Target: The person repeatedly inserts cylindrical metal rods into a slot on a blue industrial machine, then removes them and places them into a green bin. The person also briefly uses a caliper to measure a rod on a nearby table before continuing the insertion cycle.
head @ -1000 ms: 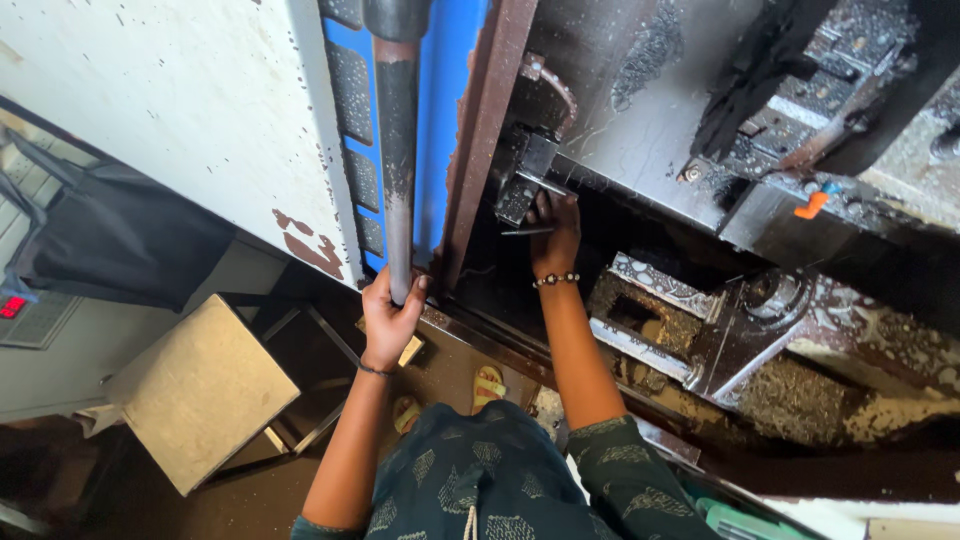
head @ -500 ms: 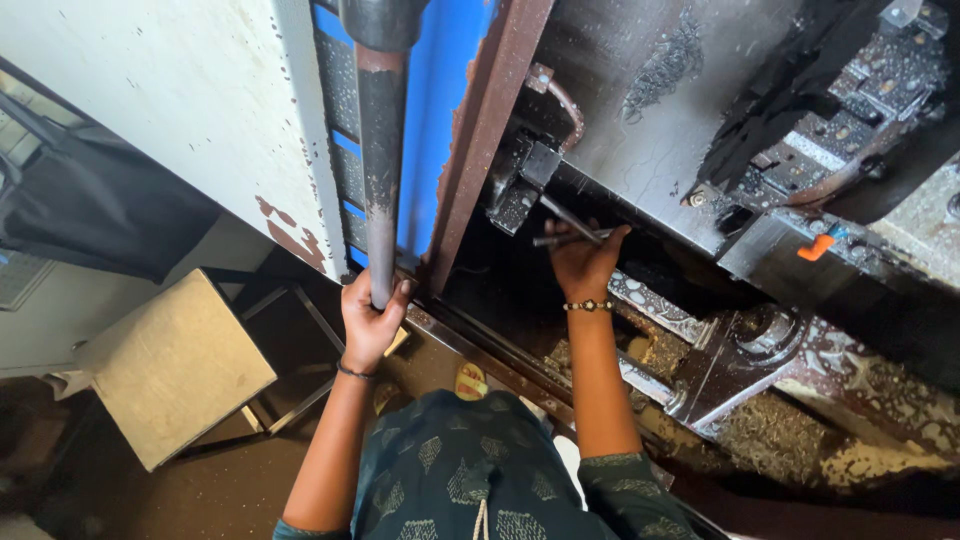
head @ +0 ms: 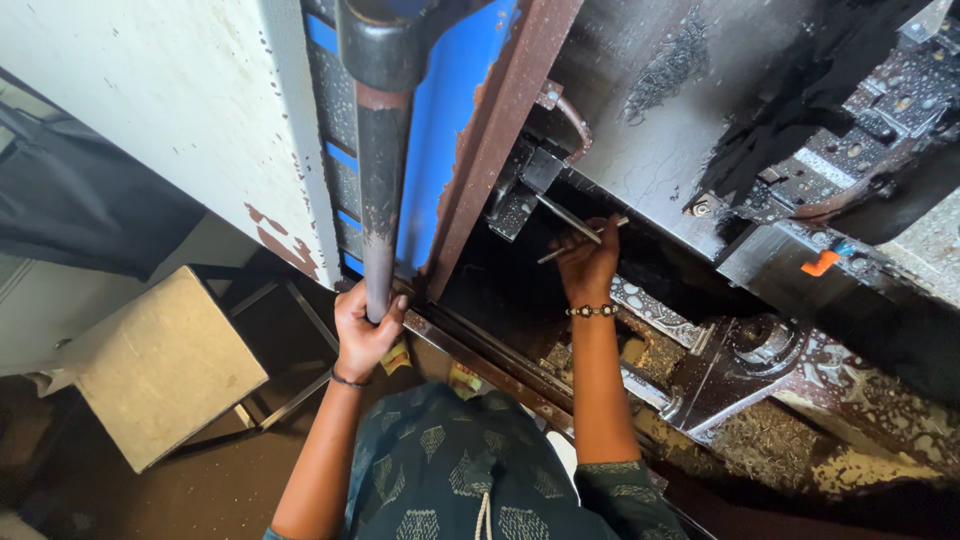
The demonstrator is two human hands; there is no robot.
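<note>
Teal patterned cloth covers the person's body at the bottom edge. Above it, the left hand (head: 362, 335) is wrapped tight around the lower end of a dark, rusty door handle bar (head: 380, 190) on the blue machine door (head: 440, 150). Farther in, the right hand (head: 588, 265) pinches a thin metal rod (head: 580, 240), just beside the oily tool block (head: 520, 195) inside the machine.
</note>
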